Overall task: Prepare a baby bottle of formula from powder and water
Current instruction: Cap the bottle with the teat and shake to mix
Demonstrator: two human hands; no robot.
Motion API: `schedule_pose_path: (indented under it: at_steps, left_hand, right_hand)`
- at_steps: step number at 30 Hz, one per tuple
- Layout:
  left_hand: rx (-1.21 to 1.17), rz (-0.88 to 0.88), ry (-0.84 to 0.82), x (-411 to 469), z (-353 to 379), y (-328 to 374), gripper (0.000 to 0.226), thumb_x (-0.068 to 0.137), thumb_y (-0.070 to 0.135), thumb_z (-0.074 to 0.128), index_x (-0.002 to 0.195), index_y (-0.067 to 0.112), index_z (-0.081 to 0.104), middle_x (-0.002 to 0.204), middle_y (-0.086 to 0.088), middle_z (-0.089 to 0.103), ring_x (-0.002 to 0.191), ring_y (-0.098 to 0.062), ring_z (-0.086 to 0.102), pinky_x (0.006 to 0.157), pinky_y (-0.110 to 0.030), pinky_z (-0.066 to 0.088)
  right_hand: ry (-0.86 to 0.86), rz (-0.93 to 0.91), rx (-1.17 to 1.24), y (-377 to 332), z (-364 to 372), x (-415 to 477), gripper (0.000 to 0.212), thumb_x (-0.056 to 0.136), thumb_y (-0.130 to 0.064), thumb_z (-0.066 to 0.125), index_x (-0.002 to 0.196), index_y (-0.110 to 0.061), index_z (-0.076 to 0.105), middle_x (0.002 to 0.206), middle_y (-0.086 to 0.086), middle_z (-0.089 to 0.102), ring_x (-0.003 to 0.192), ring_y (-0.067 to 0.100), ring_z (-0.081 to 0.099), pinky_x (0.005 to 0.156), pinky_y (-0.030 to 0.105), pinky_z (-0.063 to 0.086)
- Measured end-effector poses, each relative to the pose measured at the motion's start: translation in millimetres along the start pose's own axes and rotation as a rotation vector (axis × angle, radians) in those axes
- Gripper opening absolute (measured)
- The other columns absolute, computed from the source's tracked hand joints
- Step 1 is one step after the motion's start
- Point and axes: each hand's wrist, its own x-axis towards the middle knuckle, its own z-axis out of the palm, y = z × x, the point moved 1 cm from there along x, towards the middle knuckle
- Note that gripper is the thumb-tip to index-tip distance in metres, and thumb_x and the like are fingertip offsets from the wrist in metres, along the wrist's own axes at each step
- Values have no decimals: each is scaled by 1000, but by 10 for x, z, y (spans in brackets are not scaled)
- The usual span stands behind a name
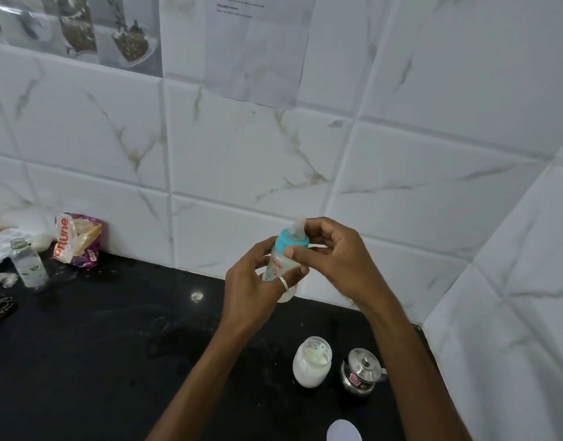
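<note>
Nearest, an open jar of white powder (312,361) and a steel pot (363,375) stood on the black counter (98,361). Above the counter, the left hand (253,289) was wrapped round the baby bottle (281,265), held tilted. The right hand (332,261) pinched its blue collar (291,240), remaining fingers loosely spread. Far left: a small clear bottle (28,264), a snack packet (78,238).
</note>
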Motion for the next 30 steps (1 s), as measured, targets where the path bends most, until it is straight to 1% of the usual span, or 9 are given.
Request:
schedule_pose_path:
  at_steps: [5,7,10,14,16,19,22,27,30]
  left_hand:
    - [37,16,28,-53,-19,-12,53,84,18,84,121,51,61,109,30,71,106,9,64,72,-9,54]
    - [32,4,12,-65,-46,-14,51,84,22,84,121,50,62,108,29,71,106,7,65,72,-11,55]
    - [15,-2,-10,-72,-94,26,52,75,48,84,123,46,63,113,27,72,108,6,66,77,-12,56]
    - [12,1,-19,-82,-109,40,61,70,58,79,128,44,63,116,28,72,109,5,66,77,-13,56]
    - [16,-8,-6,-89,-104,25,61,73,55,80,130,43,63,117,25,72,109,5,66,75,-12,55]
    - [44,-15,-2,-92,-93,-13,55,83,32,84,133,39,64,118,22,72,110,3,66,77,-15,58]
    - [66,-18,-24,-87,-91,-42,55,86,22,82,135,38,65,119,21,72,112,-1,67,86,-29,63]
    - [-6,-52,-99,-49,-121,30,59,75,46,84,130,37,67,120,20,73,112,-5,68,93,-37,60]
    - [-19,-70,-129,-29,-136,69,63,71,49,83,131,35,67,120,18,74,112,-6,69,97,-40,59]
  right_hand:
    - [309,0,32,17,410,-195,45,79,-41,86,113,-32,58,108,-21,67,104,-12,61,80,11,55]
    - [273,-13,58,42,413,-204,46,83,-43,83,118,-32,56,115,-20,64,110,-12,59,87,13,54]
    - [115,-18,232,91,300,-172,42,93,-29,73,129,-32,53,132,-15,62,126,3,58,102,29,54]
    - [35,-19,295,100,280,-185,46,89,-15,67,133,-25,56,134,-6,67,126,13,63,103,38,56]
    - [98,-17,279,103,319,-201,42,91,-11,74,126,-29,60,127,-11,69,121,9,65,102,38,57]
    - [210,19,237,107,418,-211,44,83,-29,85,116,-39,59,119,-18,68,114,8,67,95,34,60]
    - [241,42,197,119,480,-214,47,80,-39,86,117,-40,56,121,-17,65,114,8,65,94,32,61]
    - [55,52,346,105,289,-183,44,90,-24,72,131,-29,57,134,-11,64,128,13,61,100,35,57]
    - [-21,48,378,59,203,-176,48,89,-17,62,137,-16,59,134,-4,68,125,12,64,101,31,56]
